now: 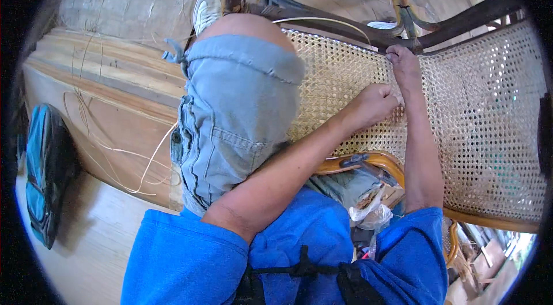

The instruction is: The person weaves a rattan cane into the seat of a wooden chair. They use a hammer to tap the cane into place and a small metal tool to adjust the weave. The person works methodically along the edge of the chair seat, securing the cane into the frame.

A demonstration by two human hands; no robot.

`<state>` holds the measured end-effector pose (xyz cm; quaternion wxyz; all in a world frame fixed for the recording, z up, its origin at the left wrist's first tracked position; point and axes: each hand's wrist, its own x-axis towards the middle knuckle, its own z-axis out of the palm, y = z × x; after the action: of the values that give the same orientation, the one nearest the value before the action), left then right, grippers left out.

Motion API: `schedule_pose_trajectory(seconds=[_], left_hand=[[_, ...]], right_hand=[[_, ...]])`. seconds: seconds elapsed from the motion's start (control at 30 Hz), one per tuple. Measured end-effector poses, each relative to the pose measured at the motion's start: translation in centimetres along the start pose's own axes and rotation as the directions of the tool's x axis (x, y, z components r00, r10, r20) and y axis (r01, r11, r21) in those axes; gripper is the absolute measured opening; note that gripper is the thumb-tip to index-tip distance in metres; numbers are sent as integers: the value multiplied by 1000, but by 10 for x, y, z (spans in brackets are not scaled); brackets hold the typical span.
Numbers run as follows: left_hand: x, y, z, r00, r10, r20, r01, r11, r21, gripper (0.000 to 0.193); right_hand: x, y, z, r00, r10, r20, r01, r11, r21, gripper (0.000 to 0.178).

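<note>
basically, clear plastic bag below the hands, contents too blurred to tell; teal/blk bag well l. of them. woven cane panel right under both hands: pale straw, full of small holes, glossy brown rim btm r. of them. l. hand fisted, r. hand fingers curled nr dark rail; can't tell if either grips anything.

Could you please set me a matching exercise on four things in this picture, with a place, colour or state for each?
1. Left hand
2. Right hand
3. Bag
4. Cane panel

A. Teal and dark, far left of the picture
B. Fingertips by the dark rail
C. Pale, full of small holes
D. Fingers curled, lower than the other hand

Pairs: 1-D, 2-B, 3-A, 4-C
</note>
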<state>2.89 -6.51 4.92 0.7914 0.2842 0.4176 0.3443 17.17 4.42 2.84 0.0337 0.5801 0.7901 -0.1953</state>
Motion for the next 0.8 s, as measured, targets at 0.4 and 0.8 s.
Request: schedule_pose_trajectory(seconds=[0.4, 0.8], left_hand=[[31, 25, -20, 880, 425, -211, -83, 576, 813, 18], [88, 22, -10, 925, 359, -126, 1, 331, 944, 22]], right_hand=[[-82, -31, -48, 951, 303, -66, -245, 865, 438, 19], [-221, -64, -45, 997, 30, 64, -56, 889, 454, 37]])
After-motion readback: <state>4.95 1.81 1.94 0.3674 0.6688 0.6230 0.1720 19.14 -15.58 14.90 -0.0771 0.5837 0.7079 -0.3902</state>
